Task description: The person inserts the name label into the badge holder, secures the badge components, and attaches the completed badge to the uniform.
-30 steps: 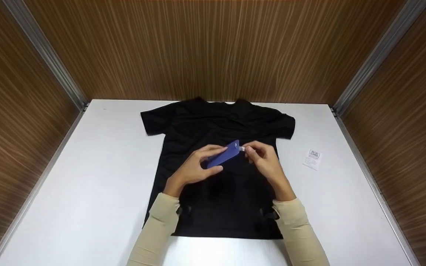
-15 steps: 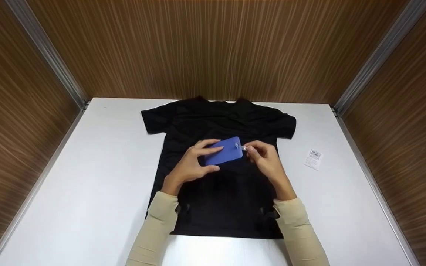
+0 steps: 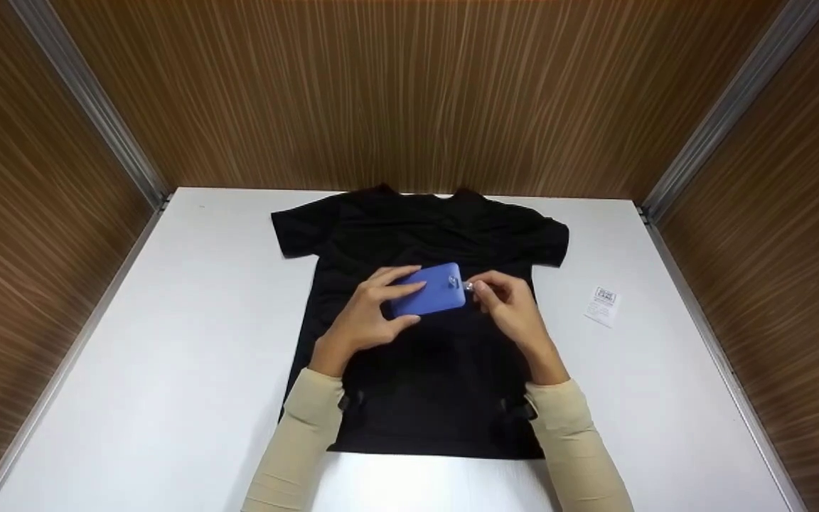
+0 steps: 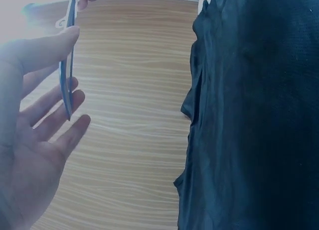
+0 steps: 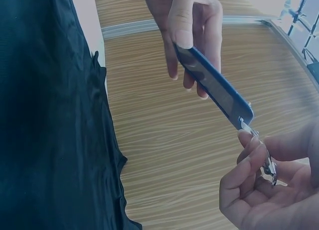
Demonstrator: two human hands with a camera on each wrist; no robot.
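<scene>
A blue badge holder [image 3: 429, 293] is held up over the middle of a black T-shirt [image 3: 438, 398], with its flat blue face towards the head camera. My left hand [image 3: 374, 313] grips it by its long edges, thumb on the near edge and fingers at the far edge and across the face. In the right wrist view a metal clip [image 5: 269, 168] hangs from the slot at the holder's right end by a short strap. Thumb and fingers of my right hand [image 3: 512, 313] pinch this clip. In the left wrist view the badge holder [image 4: 69, 73] appears edge-on.
The T-shirt lies spread on a white table [image 3: 203, 320], sleeves towards the back. A small white printed card [image 3: 602, 306] lies to its right. Wood-grain panels [image 3: 395, 92] with metal corner rails enclose the back and both sides.
The badge holder has turned from a steep tilt so that more of its blue face shows to the head camera. Both hands stay in nearly the same place and keep their hold.
</scene>
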